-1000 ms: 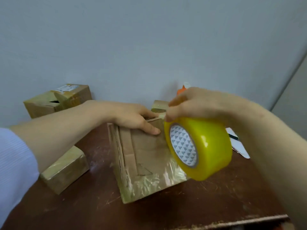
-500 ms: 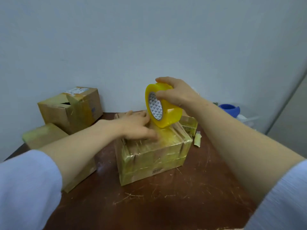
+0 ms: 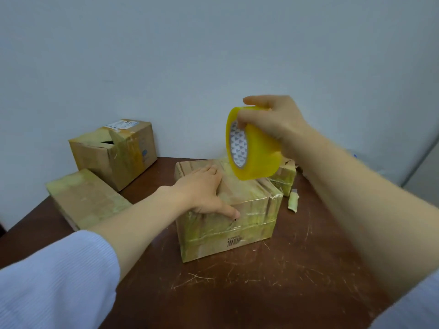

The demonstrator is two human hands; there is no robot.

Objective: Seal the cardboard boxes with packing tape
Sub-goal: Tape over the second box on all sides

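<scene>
Head view: my right hand [image 3: 273,122] has its grip curled around a glossy yellow tape roll [image 3: 255,148], held on edge above the far right of a tape-wrapped cardboard box [image 3: 249,210] on the table [image 3: 261,281]. My left hand [image 3: 202,191] presses flat on the box, grip uncurled. Any strip between roll and box is too blurred to make out. The roll's patterned core faces left, its axis level.

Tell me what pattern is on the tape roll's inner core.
Grey triangles on white, on the tape roll, best seen in head view.
</scene>
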